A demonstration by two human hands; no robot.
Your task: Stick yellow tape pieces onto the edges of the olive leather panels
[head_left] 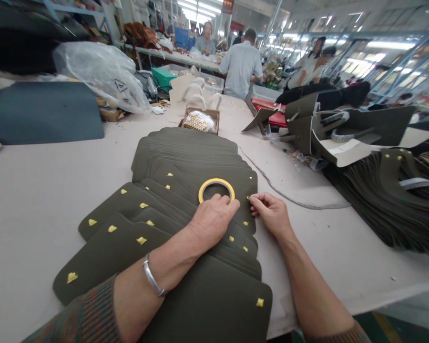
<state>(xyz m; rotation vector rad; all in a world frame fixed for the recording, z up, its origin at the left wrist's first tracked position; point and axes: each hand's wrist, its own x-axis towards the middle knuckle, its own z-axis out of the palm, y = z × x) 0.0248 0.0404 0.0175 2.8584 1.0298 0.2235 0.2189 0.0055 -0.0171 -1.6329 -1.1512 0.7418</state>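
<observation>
Dark olive leather-like panels [189, 152] lie fanned out in overlapping layers on the table in front of me. Small yellow tape pieces [142, 240] are stuck on several of them near their edges. My left hand [211, 220] rests over the panels, its fingers closed on the near rim of a roll of yellow tape [216, 181]. Pinched between the thumb and fingertips of my right hand [272, 213] is a tiny yellow tape piece [248, 197], at the right edge of the stack. A small metallic dot [250, 178] shows on the panel just beyond.
A box [216, 125] with gold-coloured chain stands behind the stack. On the right lie a thick pile of dark strips [389, 205] and folded panels [375, 124]. A thin cord [271, 186] trails over the table [32, 190]. Several people work farther back.
</observation>
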